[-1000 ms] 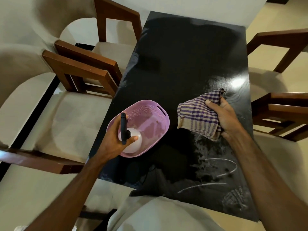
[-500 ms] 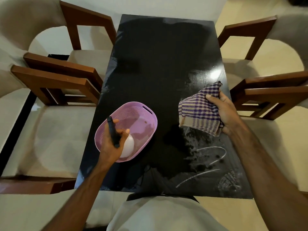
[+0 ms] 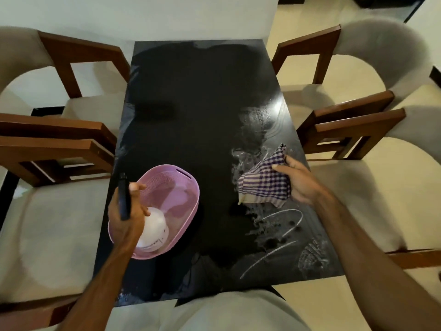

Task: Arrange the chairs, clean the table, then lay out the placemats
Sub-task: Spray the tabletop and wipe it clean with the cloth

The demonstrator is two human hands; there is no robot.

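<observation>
Two hands worked over the black table (image 3: 191,111). Left hand (image 3: 125,217) gripped a spray bottle (image 3: 152,229), fingers curled round its black head, the white body inside the pink basket (image 3: 177,187). Right hand (image 3: 301,181) clutched a checked cloth (image 3: 263,185) against the wet right side. Chairs (image 3: 71,130) stood along both sides.

Bare forearms, no sleeves; light grey garment (image 3: 214,311) below.

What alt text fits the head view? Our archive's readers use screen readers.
A person's right hand grips a checked cloth on a wet black table, while the left hand holds a spray bottle over a pink basket. Chairs flank both sides.
</observation>
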